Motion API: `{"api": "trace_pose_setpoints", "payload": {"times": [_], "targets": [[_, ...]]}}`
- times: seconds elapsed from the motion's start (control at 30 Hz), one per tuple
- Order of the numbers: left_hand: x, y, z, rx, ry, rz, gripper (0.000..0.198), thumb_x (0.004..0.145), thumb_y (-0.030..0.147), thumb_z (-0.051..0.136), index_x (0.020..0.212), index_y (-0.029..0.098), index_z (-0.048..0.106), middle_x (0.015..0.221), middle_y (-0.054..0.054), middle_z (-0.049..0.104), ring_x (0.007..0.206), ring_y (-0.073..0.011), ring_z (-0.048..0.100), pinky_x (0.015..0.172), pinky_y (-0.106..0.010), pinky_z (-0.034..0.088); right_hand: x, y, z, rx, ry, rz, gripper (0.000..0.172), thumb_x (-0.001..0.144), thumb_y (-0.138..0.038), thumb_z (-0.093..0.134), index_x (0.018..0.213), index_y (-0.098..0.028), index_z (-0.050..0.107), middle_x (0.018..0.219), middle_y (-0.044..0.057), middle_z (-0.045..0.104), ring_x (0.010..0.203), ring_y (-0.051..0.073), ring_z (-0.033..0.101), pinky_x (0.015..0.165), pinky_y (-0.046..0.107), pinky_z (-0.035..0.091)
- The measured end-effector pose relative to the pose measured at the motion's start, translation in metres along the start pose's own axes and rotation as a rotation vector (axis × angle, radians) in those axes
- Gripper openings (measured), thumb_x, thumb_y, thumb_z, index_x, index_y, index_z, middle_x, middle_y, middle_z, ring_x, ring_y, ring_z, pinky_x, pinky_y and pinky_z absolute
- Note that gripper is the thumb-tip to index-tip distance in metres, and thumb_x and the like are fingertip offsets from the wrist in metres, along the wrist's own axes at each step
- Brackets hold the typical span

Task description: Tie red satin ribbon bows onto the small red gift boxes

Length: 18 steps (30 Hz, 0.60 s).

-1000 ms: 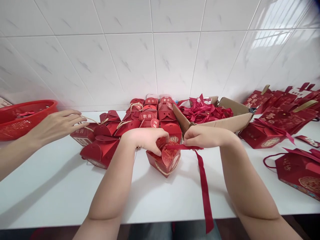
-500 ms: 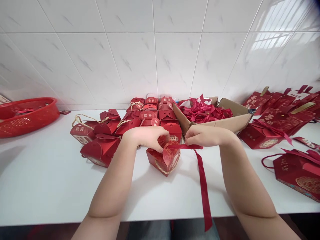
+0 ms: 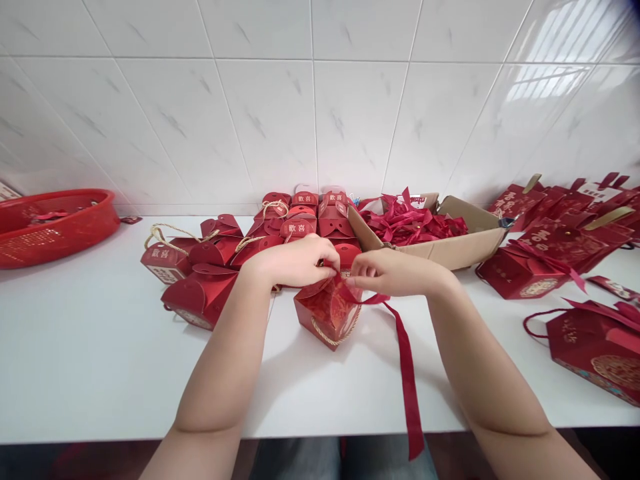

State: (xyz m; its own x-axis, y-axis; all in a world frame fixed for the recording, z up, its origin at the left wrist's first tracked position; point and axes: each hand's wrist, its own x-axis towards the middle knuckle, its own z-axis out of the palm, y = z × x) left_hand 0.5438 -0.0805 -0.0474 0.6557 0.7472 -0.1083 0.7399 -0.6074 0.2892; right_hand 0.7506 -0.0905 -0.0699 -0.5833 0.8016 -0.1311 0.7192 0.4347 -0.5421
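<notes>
I'm bringing both hands together over one red box (image 3: 325, 310), which is standing on the white tabletop (image 3: 100, 360) around the middle, between its near edge and its far edge. My left grip (image 3: 297, 261) is being held narrow, thumb and bent fingers close together at the peak of the box; I'm not managing to tell whether they are pinching the flap or the ribbon. My right grip (image 3: 387, 272) is half curling just beside that peak, its fingertips near the dark red ribbon (image 3: 409, 380), and I cannot tell if they are holding it. From the top of the box the ribbon is running rightward, then dropping across the tabletop and hanging over its near edge. A twisted cord (image 3: 327, 339) is drooping along the lower front of the box. Behind my left forearm, more red boxes (image 3: 203, 293) are crowding together toward the far edge. To their right, a cardboard carton (image 3: 445, 253) is holding a heap of red ribbons (image 3: 415, 223). A red plastic basket (image 3: 60, 233) is sitting at the far left corner, while red bags (image 3: 555, 223) are lining up toward the far right corner
</notes>
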Motion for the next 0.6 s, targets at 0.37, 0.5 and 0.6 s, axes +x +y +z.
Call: {"api": "trace_pose_setpoints", "payload": {"times": [0.37,0.5,0.6], "targets": [[-0.031,0.016,-0.014,-0.089,0.207,-0.198,0.026,0.083,0.045,0.049,0.092,0.024,0.061,0.087,0.0,0.066,0.074,-0.017,0.06,0.062,-0.026,0.043,0.011,-0.001,0.001,0.791,0.375,-0.34,0.023,0.084,-0.039,0.061,0.079,-0.016,0.059,0.076,0.001,0.062,0.071,0.011,0.058,0.071,0.025,0.047],[-0.02,0.007,-0.006,0.001,-0.144,-0.331,0.037,0.068,0.055,0.061,0.082,0.021,0.06,0.084,-0.003,0.066,0.067,-0.0195,0.06,0.054,-0.027,0.04,-0.003,-0.009,-0.005,0.94,0.653,-0.458,0.02,0.085,-0.038,0.06,0.079,-0.02,0.056,0.074,0.0,0.063,0.075,0.013,0.063,0.074,0.029,0.051],[-0.01,0.001,0.001,0.027,-0.187,-0.39,0.04,0.06,0.053,0.066,0.082,0.021,0.058,0.088,-0.005,0.066,0.07,-0.0217,0.061,0.051,-0.027,0.039,-0.017,-0.014,-0.01,0.962,0.853,-0.493,0.018,0.084,-0.038,0.061,0.079,-0.022,0.054,0.072,-0.001,0.062,0.072,0.013,0.063,0.068,0.027,0.052]]}}
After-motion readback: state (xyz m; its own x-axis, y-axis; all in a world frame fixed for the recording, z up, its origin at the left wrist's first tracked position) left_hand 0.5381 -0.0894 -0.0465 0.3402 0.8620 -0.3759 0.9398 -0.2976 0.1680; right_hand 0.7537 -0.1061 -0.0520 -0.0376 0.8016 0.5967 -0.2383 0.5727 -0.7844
